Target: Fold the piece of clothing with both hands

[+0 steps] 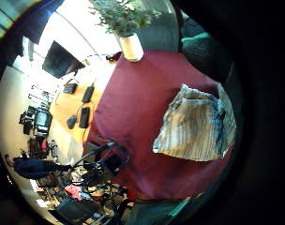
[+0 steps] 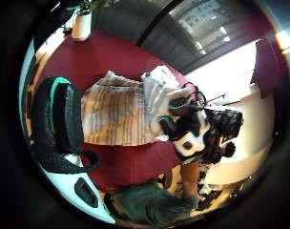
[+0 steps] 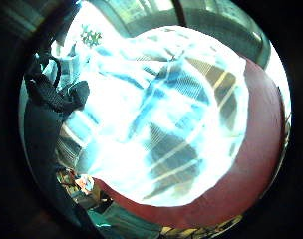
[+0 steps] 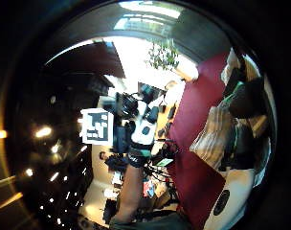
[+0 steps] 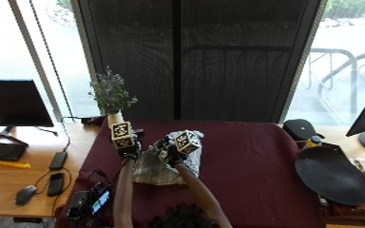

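Bench (image 5: 252, 156): dark red cloth cover; carries the garment near the person's side.
Garment (image 5: 160, 172): pale striped shirt, partly folded, one side lifted.
Right hand (image 5: 177, 151): fingers curled on the raised shirt edge.
Left hand (image 5: 127, 145): above the shirt's left edge; grip cannot be told.
Step advice: carry the lifted flap across level, align edges, then smooth flat.

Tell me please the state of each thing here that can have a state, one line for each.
striped garment: partly folded, lying on the dark red tablecloth, one edge lifted.
right hand: pinches the lifted edge.
left hand: raised beside the garment, holds nothing that I can see.
plant in the vase: upright at the table's far corner.
monitor: screen dark.
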{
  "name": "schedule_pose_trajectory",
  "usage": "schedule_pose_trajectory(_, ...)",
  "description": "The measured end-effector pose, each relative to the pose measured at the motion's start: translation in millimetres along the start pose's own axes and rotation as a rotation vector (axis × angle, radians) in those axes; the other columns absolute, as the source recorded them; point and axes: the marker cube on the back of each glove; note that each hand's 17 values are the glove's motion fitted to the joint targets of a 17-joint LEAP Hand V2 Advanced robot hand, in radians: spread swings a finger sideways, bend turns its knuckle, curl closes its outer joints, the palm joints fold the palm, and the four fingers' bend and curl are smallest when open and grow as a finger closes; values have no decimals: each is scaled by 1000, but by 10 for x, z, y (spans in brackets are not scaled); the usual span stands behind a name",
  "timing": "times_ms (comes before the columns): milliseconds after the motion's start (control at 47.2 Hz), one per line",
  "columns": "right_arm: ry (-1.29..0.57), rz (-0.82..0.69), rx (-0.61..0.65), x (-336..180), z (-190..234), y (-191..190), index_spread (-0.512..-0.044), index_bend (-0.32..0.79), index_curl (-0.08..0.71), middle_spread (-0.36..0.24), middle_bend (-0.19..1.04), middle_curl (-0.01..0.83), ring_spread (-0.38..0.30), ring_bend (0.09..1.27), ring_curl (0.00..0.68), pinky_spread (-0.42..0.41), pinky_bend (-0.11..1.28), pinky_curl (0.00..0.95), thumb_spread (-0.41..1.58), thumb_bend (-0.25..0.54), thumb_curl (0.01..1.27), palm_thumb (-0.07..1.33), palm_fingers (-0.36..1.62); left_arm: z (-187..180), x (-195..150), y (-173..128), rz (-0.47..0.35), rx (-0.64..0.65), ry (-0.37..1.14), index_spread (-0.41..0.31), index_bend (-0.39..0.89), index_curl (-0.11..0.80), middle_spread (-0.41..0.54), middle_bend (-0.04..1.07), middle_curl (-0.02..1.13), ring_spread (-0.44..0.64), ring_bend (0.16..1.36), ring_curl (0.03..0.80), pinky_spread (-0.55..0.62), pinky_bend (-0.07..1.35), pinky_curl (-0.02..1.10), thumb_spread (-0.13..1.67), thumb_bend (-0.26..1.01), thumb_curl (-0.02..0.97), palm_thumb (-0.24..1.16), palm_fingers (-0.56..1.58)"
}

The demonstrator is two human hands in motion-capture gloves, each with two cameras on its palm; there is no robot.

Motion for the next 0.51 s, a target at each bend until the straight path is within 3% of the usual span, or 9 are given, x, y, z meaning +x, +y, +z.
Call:
schedule_pose_trajectory(212, 14, 38, -229, -115, 858, 257, -265, 188, 439, -231, 151, 435, -264, 526, 428, 1, 299, 312, 597, -22, 649, 1169, 1088, -25, -258, 94, -21, -15, 3, -103, 126, 352, -23, 195, 390, 142, 504, 343, 190, 472, 435, 1533, 139, 255, 443, 447)
schedule_pose_trajectory(360, 97, 87, -413, -126, 1117, 477, -269, 200, 462, -265, 148, 425, -262, 514, 431, -11, 285, 322, 586, -22, 659, 1167, 1097, 115, -284, 64, 1, -24, 18, -103, 125, 340, -32, 193, 397, 136, 510, 343, 184, 475, 433, 1547, 153, 258, 471, 446)
schedule_pose_trajectory(445, 82, -87, -552, -149, 1087, 515, -272, 180, 465, -257, 129, 412, -262, 527, 437, -14, 282, 327, 605, -19, 661, 1167, 1070, 94, -290, 120, 0, -34, -8, -99, 124, 335, -35, 191, 399, 132, 510, 341, 182, 484, 435, 1551, 156, 258, 477, 447)
schedule_pose_trajectory(508, 28, -211, -648, -156, 983, 537, -290, 123, 449, -235, 27, 364, -251, 571, 452, 7, 329, 349, 672, 2, 661, 1190, 890, 146, -279, 108, 15, -38, -5, -98, 120, 330, -36, 192, 401, 126, 515, 342, 181, 488, 435, 1553, 158, 258, 480, 445)
